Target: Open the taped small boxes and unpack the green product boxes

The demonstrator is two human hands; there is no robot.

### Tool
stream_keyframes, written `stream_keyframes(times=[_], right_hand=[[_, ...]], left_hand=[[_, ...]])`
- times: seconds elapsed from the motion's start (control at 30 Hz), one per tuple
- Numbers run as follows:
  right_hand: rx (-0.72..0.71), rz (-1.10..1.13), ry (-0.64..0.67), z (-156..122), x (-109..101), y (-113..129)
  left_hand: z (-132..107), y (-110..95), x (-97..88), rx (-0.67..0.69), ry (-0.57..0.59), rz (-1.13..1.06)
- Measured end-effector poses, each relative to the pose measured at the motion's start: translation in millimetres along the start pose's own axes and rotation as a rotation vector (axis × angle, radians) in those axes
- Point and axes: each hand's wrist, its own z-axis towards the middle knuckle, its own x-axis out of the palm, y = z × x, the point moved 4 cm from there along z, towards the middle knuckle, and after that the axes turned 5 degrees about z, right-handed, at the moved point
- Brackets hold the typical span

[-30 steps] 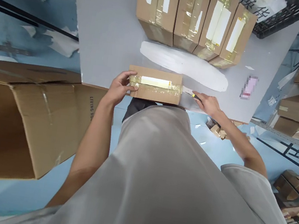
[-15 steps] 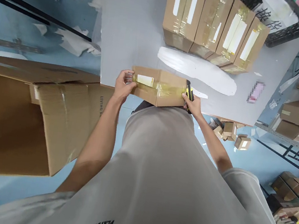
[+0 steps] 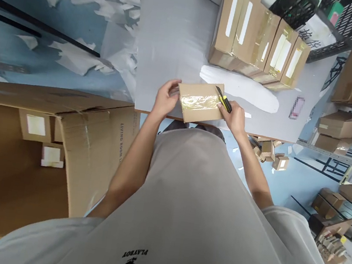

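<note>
Between my hands, at the table's near edge, is a small cardboard box [image 3: 196, 102] with shiny clear-yellow tape across its face. My left hand [image 3: 166, 99] grips the box's left end, thumb in front and fingers behind. At the right end my right hand [image 3: 234, 116] holds a yellow and black utility knife [image 3: 224, 100] and also touches the box with the thumb. The knife points up and to the left, over the box's upper right corner. Just beyond the box lies a long white sheet [image 3: 240, 86] on the grey table [image 3: 173, 39].
Several taped cardboard boxes [image 3: 257, 42] stand in a row at the table's back, beside a black crate [image 3: 351, 30]. On the left, a large open carton [image 3: 94, 150] contains several small boxes. Shelving with boxes [image 3: 339, 125] is on the right; paper scraps [image 3: 74, 57] lie at left.
The box has been turned, so a different taped face without its white label now shows. The knife has tilted leftward over it. My view has shifted, revealing small boxes in the large carton.
</note>
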Motion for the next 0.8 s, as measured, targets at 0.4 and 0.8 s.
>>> stream_keyframes(times=[0.4, 0.8], right_hand=[[0.071, -0.022, -0.192, -55, -2, 42], [-0.067, 0.071, 0.204, -75, 60, 104]], left_hand=[[-4, -60, -32.6, 0.189, 0.185, 0.084], [24, -54, -41.4, 0.045, 0.213, 0.076]])
